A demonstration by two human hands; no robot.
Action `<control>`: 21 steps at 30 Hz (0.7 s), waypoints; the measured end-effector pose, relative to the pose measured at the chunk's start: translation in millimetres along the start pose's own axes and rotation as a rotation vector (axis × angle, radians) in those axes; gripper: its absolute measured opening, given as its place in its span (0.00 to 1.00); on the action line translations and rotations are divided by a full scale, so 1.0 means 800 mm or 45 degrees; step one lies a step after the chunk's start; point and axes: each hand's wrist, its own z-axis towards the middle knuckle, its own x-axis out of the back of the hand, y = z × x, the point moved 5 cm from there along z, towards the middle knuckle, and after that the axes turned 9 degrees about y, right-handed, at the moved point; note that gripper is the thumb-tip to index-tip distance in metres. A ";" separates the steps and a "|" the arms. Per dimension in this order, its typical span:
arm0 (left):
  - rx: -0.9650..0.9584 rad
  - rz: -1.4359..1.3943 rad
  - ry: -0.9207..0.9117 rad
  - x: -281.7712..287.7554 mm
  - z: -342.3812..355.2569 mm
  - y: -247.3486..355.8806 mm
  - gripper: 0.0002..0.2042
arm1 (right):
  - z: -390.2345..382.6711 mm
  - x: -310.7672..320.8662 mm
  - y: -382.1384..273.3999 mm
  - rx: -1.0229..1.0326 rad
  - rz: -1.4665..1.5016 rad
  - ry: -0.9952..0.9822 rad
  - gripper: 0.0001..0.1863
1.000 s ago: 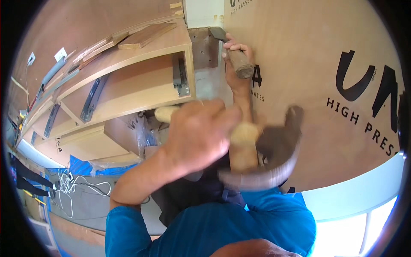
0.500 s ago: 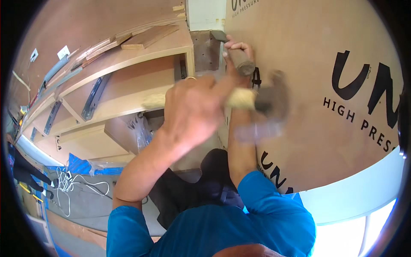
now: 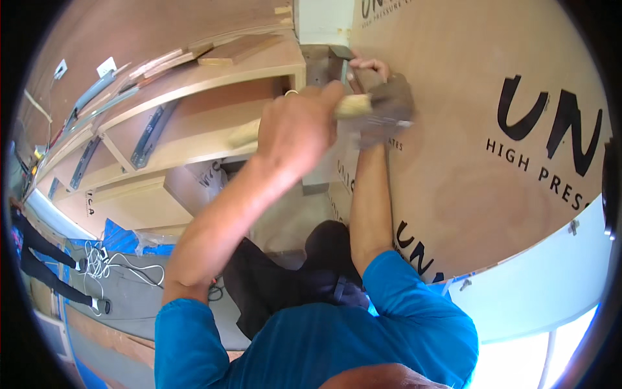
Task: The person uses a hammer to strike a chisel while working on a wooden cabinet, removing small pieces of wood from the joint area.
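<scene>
Upper centre, I have a motion-blurred hammer with a dark metal head and pale wooden handle (image 3: 393, 104), clenched in the left hand (image 3: 293, 133); its head overlaps the flat-bladed, brown-handled chisel (image 3: 368, 78) that the right hand (image 3: 374, 65) wraps its fingers around, contact unreadable. Brown board with black lettering (image 3: 453, 214) fills frame right, a pale wooden cabinet carcass (image 3: 259, 70) upper left, tangled white cable (image 3: 97, 258) on grey floor (image 3: 139, 298) lower left. Versus half a second ago, hammer head higher and nearer the chisel.
</scene>
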 end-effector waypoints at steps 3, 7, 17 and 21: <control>-0.180 -0.277 0.164 0.055 -0.004 0.049 0.12 | -0.019 0.009 0.042 -0.236 0.031 0.062 0.17; -0.091 0.068 0.003 0.011 -0.009 0.003 0.10 | -0.002 -0.021 -0.017 0.003 0.036 0.002 0.15; -0.101 -0.097 0.045 0.014 0.011 0.011 0.11 | 0.006 -0.021 -0.043 0.168 -0.047 0.036 0.12; -0.231 -0.269 0.124 0.051 -0.014 0.076 0.20 | 0.002 -0.019 -0.036 0.055 -0.037 0.020 0.15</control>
